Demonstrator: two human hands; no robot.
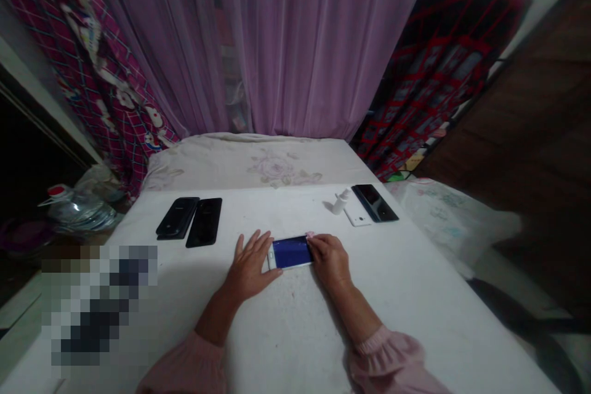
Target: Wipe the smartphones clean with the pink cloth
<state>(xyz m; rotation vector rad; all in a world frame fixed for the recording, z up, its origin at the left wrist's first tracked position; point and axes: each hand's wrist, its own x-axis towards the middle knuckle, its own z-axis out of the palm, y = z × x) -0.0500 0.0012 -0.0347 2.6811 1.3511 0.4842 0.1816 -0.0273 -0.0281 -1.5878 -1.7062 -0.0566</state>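
A white smartphone (292,252) lies face up on the white table cover, its dark screen reflecting blue-violet. My left hand (247,268) steadies its left end, with the thumb at the near edge and the fingers by the far edge. At the right end, my right hand (330,258) is closed, fingertips pressed together at the screen. A small pink piece (311,234), perhaps cloth, pokes out from those fingers; most of it is hidden.
Two dark phones (178,217) (204,222) lie at left. At right stand a small white spray bottle (340,201), a white phone or back cover (357,217) and a dark phone (375,202). A pixelated patch covers the left table edge. Purple curtains (295,43) hang behind.
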